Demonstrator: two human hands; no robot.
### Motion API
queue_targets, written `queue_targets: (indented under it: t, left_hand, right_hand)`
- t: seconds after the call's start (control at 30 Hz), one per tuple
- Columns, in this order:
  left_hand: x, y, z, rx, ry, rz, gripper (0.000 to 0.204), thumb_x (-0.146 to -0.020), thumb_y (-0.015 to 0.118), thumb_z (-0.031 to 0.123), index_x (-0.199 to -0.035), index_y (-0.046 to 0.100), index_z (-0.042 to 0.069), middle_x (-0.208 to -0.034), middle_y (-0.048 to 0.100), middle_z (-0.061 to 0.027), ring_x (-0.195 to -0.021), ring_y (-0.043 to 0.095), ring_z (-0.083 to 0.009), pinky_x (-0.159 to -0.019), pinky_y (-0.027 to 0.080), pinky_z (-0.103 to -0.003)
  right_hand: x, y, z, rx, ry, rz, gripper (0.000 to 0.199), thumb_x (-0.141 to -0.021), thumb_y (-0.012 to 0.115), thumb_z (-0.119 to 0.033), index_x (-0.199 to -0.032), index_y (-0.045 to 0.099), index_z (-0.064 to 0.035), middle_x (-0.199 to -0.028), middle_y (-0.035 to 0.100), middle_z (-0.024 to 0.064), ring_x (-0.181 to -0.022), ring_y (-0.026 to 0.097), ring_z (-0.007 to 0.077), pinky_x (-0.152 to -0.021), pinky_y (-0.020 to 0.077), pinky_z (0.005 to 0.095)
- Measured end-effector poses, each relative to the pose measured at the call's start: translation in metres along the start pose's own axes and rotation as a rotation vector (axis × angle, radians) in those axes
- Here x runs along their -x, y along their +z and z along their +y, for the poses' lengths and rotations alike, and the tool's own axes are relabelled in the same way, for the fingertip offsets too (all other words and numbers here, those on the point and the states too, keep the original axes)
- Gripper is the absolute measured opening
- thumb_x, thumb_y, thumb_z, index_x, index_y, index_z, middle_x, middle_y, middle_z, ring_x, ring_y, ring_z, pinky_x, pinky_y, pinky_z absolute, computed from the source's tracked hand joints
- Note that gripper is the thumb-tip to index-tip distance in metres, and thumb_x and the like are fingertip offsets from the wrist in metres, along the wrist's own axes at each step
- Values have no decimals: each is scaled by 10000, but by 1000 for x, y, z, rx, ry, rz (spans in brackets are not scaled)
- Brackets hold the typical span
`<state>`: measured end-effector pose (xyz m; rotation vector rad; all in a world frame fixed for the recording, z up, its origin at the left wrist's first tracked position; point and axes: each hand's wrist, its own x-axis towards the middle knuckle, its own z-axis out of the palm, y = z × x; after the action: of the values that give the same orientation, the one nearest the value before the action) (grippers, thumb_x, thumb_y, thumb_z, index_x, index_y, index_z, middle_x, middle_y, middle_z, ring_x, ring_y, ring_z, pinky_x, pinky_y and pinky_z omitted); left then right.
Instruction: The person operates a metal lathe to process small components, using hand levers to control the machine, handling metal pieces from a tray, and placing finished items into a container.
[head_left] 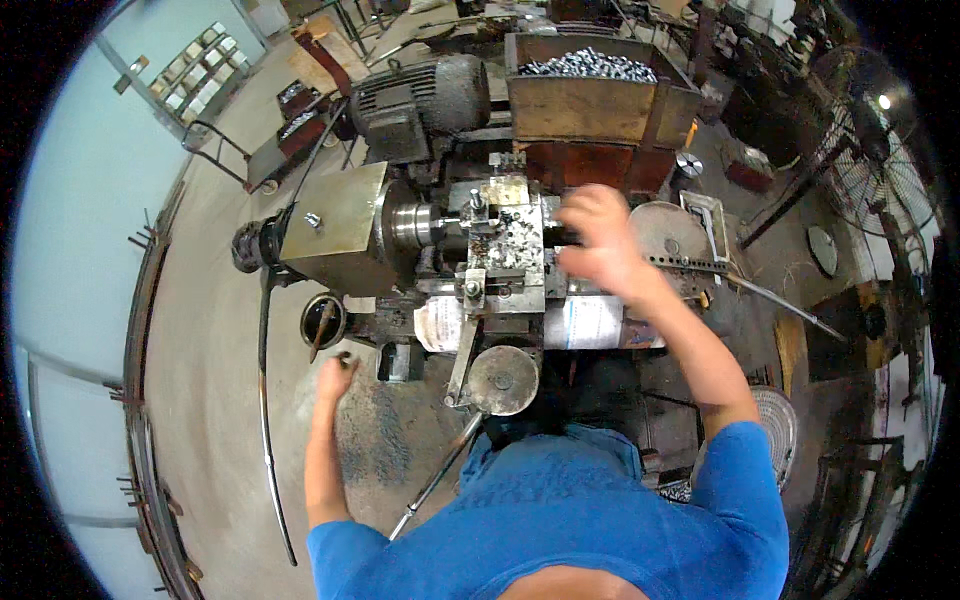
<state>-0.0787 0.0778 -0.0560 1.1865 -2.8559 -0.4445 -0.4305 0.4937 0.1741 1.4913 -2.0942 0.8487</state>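
A small lathe stands in front of me, with a bright round chuck [412, 225] at its left and a chip-strewn cross slide [510, 245] in the middle. My right hand [605, 240] is over the slide's right end, blurred by motion, fingers bent; what lies under it is hidden. Low at the left, my left hand [337, 377] is closed, with a small dark bit at its fingertips that I cannot make out. Just above it sits a round pot of dark liquid [337, 312] with a brush-like stick [322, 335] in it. A round metal disc [503, 380] is nearest my body.
Behind the lathe are a large ribbed motor [425, 95] and a wooden crate [575, 110] heaped with small shiny metal parts. A perforated metal bar [690, 264] lies to the right, near a standing fan [875, 150]. A long rod [266, 420] hangs down at the left.
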Motion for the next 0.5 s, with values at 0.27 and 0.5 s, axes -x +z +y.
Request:
queue_targets:
  t: [0.27, 0.5]
  left_hand:
    - [81, -169, -60, -142, -429, 429, 327, -802, 573, 359, -930, 610, 60, -724, 620, -137, -679, 598, -319, -625, 459, -411]
    - [126, -116, 25, 43, -414, 312, 410, -713, 663, 376, -827, 572, -8, -745, 594, -204, -726, 578, -371, -660, 446, -430]
  right_hand:
    - [-100, 113, -73, 325, -88, -691, 305, -586, 639, -267, -821, 682, -77, -960, 602, 155, -1007, 498, 285, -968, 260, 496]
    - [-92, 138, -66, 339, -155, -646, 221, -671, 576, -231, -820, 675, -102, -858, 636, 107, -903, 557, 274, -954, 290, 475]
